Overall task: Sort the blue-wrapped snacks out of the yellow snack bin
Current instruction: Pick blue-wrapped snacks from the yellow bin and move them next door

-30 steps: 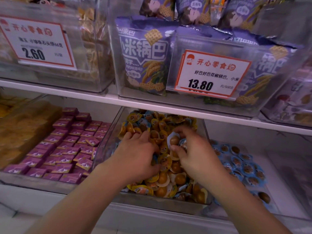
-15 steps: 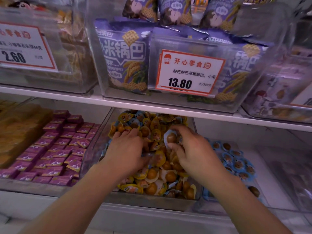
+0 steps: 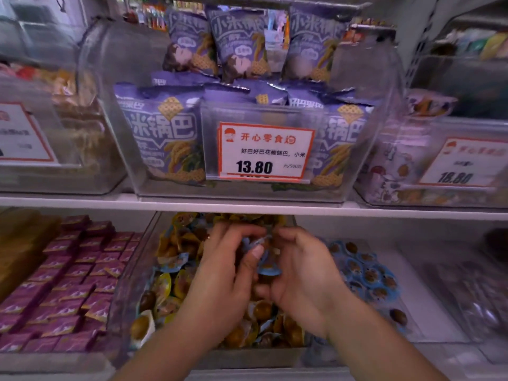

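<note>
Both hands have closed together over the yellow snack bin [image 3: 129, 292]; left hand [image 3: 225, 276] and right hand [image 3: 299, 273] now pinch blue-wrapped snacks [image 3: 268, 266], ready for removal

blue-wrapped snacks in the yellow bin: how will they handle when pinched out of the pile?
The blue-wrapped snack between the left hand and right hand looks small, probably light. Its thin wrapper rim likely flexes. Glossy film suggests a slippery grip. The rounded centre may roll if dropped.

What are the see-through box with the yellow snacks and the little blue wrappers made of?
The yellow snack bin looks like clear hard plastic: you see the snacks through its glossy walls. The blue-wrapped snacks seem sealed in thin shiny plastic film with crinkly edges, though the picture is too blurry to be sure.
</note>
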`<state>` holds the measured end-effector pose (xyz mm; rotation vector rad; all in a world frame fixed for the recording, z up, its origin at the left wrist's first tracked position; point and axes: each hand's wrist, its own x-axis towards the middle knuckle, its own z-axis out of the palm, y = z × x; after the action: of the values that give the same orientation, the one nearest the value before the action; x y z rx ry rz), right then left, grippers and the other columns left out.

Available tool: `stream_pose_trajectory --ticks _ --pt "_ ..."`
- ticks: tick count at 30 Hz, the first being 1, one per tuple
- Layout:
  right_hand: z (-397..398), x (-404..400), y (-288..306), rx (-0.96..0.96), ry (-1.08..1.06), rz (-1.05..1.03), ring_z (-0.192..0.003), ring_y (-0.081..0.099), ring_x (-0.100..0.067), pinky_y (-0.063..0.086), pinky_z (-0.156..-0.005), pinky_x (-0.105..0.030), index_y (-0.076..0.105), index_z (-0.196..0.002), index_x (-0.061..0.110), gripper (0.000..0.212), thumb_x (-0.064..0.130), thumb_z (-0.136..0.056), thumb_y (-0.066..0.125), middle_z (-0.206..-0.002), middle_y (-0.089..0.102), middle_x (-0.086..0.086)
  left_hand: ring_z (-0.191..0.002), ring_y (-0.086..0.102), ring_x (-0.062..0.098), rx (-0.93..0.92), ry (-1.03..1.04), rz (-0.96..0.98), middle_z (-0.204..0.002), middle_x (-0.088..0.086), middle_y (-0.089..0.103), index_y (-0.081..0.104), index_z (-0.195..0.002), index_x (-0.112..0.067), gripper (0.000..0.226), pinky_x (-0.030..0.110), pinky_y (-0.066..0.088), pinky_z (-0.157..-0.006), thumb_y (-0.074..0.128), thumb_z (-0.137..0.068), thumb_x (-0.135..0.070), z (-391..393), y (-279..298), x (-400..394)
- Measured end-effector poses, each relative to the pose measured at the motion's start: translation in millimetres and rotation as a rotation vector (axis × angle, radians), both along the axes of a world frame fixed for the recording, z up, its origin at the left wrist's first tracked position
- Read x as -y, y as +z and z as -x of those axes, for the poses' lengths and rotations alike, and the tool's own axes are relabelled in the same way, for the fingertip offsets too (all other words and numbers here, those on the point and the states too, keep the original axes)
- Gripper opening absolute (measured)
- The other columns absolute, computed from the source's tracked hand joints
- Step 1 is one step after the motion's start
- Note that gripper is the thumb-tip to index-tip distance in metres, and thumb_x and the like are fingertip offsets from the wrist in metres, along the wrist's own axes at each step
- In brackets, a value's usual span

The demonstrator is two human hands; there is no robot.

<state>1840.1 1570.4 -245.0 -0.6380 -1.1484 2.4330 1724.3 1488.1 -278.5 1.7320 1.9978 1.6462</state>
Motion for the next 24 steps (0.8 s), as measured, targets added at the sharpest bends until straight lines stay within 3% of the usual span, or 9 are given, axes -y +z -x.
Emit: stream_pose_trajectory --ticks 4,8,10,12,14,16,20,22,24 --pt "-12.5 1.1 -3.0 0.011 0.015 -0.086 -0.075 0.063 -0.016 0.045 -0.063 -0.033 0.077 -0.102 0.024 0.035 0.048 -0.094 0.053 -0.092 0.067 -0.003 -0.116 0.048 0.004 -0.067 -0.068 0.016 -0.120 -0.017 0.047 0.045 -0.131 -0.040 0.040 0.013 0.036 -0.095 0.044 -0.097 -0.017 -16.5 -2.4 -2.6" --pt "-25.2 5.6 -7.8 0.109 -0.019 -0.161 -0.096 0.060 -0.023 0.046 -0.078 -0.040 0.075 -0.111 0.025 0.031 0.044 -0.089 0.064 -0.107 0.062 -0.009 -0.133 0.041 0.001 0.031 -0.142 0.024 -0.137 -0.020 0.044 0.023 -0.143 -0.054 0.070 0.017 0.032 -0.110 0.038 -0.091 -0.011 -38.0 -5.1 -5.4" --pt "-35.5 5.8 -3.5 0.069 -0.047 -0.157 -0.081 0.064 -0.018 0.051 -0.064 -0.031 0.075 -0.108 0.022 0.027 0.038 -0.089 0.065 -0.099 0.066 -0.007 -0.134 0.043 0.002 0.090 -0.220 -0.008 -0.141 -0.021 0.046 0.019 -0.146 -0.051 0.067 0.020 0.035 -0.110 0.039 -0.094 -0.014 -44.0 -3.4 -7.8" --pt "-48.2 2.7 0.5 0.046 -0.055 -0.146 -0.063 0.059 -0.012 0.043 -0.046 -0.024 0.075 -0.099 0.020 0.017 0.028 -0.086 0.070 -0.081 0.066 -0.001 -0.139 0.038 0.002 0.098 -0.301 -0.017 -0.148 -0.025 0.041 0.016 -0.149 -0.042 0.061 0.030 0.034 -0.115 0.041 -0.098 -0.019 -48.2 -1.9 -11.6" --pt "-60.3 -3.7 1.1 0.043 -0.075 -0.151 -0.054 0.054 -0.010 0.038 -0.041 -0.021 0.071 -0.101 0.017 0.024 0.015 -0.077 0.071 -0.072 0.063 -0.001 -0.146 0.028 0.003 0.094 -0.389 0.021 -0.155 -0.028 0.031 0.012 -0.154 -0.041 0.061 0.039 0.027 -0.119 0.041 -0.101 -0.032 -53.6 -0.2 -13.8" --pt "-70.9 -14.7 -0.1 0.070 -0.146 -0.197 -0.052 0.052 -0.011 0.037 -0.038 -0.021 0.067 -0.107 0.012 0.034 0.007 -0.073 0.066 -0.072 0.063 -0.005 -0.150 0.018 0.006 0.094 -0.492 0.072 -0.160 -0.023 0.022 0.010 -0.155 -0.043 0.064 0.032 0.020 -0.120 0.041 -0.100 -0.039 -57.6 -0.9 -13.3" --pt "-105.6 -53.8 -2.1 0.280 -0.376 -0.462 -0.058 0.060 -0.022 0.048 -0.044 -0.028 0.073 -0.098 0.016 0.021 0.004 -0.082 0.068 -0.078 0.069 -0.011 -0.150 0.013 0.003 -0.102 -0.372 0.098 -0.160 -0.026 0.019 0.028 -0.153 -0.038 0.058 0.022 0.018 -0.119 0.049 -0.099 -0.033 -53.9 -5.7 -15.0" --pt "-131.1 -76.0 -6.6 0.479 -0.382 -0.612 -0.078 0.070 -0.029 0.060 -0.064 -0.041 0.076 -0.094 0.020 0.018 0.007 -0.086 0.068 -0.091 0.076 -0.009 -0.145 0.025 0.000 -0.102 -0.287 0.093 -0.153 -0.028 0.033 0.047 -0.142 -0.037 0.045 0.025 0.028 -0.116 0.048 -0.097 -0.029 -46.8 -4.9 -18.6" --pt "-155.3 -95.2 -14.3 0.665 -0.321 -0.698 -0.100 0.070 -0.023 0.058 -0.084 -0.041 0.079 -0.091 0.025 0.021 0.010 -0.090 0.064 -0.100 0.077 0.000 -0.138 0.037 -0.002 -0.072 -0.250 0.106 -0.144 -0.027 0.043 0.060 -0.129 -0.034 0.036 0.027 0.034 -0.111 0.048 -0.096 -0.026 -38.6 -4.3 -21.7"
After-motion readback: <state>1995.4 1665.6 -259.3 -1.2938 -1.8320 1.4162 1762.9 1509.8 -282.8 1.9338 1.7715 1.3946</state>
